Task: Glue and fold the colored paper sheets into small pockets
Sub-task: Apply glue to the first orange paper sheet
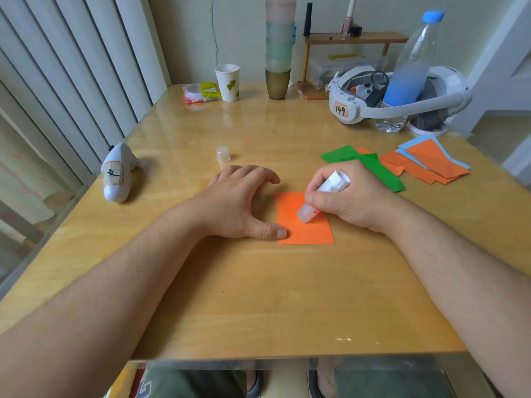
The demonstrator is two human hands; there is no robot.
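Observation:
An orange paper sheet lies flat in the middle of the wooden table. My right hand grips a white glue stick, tilted with its tip pressed onto the sheet's upper middle. My left hand rests on the table beside the sheet, fingers spread, its thumb touching the sheet's lower left corner. The glue stick's translucent cap stands alone farther back. Green sheets and a pile of orange and blue sheets lie to the right, partly behind my right hand.
A white controller lies at the left edge. At the back stand a paper cup, a snack packet, stacked plastic cups, a small wooden shelf, a white headset and a water bottle.

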